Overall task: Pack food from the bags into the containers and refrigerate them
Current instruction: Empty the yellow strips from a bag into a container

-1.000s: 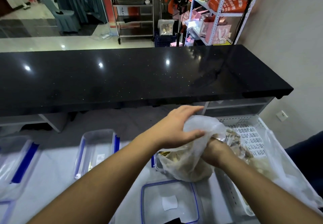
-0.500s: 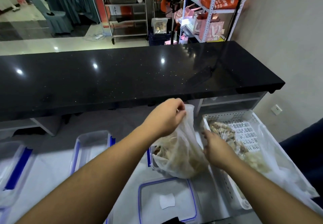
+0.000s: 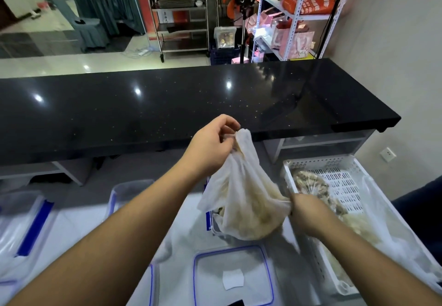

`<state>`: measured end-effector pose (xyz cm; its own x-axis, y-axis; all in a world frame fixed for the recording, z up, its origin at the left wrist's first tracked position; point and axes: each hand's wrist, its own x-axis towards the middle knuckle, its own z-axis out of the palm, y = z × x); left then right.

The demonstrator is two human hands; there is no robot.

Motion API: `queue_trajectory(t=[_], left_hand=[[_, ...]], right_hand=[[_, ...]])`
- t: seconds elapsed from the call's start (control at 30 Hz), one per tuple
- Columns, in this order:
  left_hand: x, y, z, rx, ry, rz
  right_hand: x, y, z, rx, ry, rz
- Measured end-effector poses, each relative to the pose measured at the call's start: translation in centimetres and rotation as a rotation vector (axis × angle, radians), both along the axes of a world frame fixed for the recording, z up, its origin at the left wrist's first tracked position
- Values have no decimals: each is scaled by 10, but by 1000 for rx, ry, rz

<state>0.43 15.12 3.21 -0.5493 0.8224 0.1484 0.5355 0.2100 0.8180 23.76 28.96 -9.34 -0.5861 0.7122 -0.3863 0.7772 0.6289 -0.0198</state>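
A translucent plastic bag (image 3: 244, 200) of pale food hangs over a clear container (image 3: 211, 222) with blue clips. My left hand (image 3: 210, 145) pinches the bag's top corner and holds it up. My right hand (image 3: 308, 212) grips the bag's lower right side. A clear lid (image 3: 233, 277) with a blue rim and a white label lies in front of the container. More bagged food (image 3: 318, 191) lies in the white slotted crate (image 3: 334, 162) at the right.
A long black counter (image 3: 167, 105) runs across behind the work surface. Other clear containers with blue clips, one (image 3: 129, 191) left of centre and one (image 3: 21, 222) at the far left, stand on the white surface. Shelving (image 3: 296, 14) and a metal cart (image 3: 181, 18) stand beyond the counter.
My left hand moved from the top of the bag to its corner and lifted it. My right hand came out of the bag and took hold of its lower side.
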Motion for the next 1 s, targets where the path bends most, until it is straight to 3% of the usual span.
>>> queue_trajectory(t=[0.2,0.37,0.47,0.67,0.77,0.93,1.0], left_hand=[[-20,-8,7,-132,220,-6],[-19,-7,9,6,180,119],[-14,-2,12,7,100,138],[-7,4,16,45,-5,143],[6,6,17,28,-65,67],[18,-1,-3,-93,-304,-313],[26,-1,-11,-233,-226,-357]], right_hand=[[-1,8,43,-2,136,-2],[-2,0,74,-57,375,-39],[-6,-5,84,-81,590,-136],[-21,-18,101,-201,812,-267],[-31,-22,108,-182,830,-240],[-49,-25,122,-79,870,-205],[-53,-28,128,-80,884,-161]])
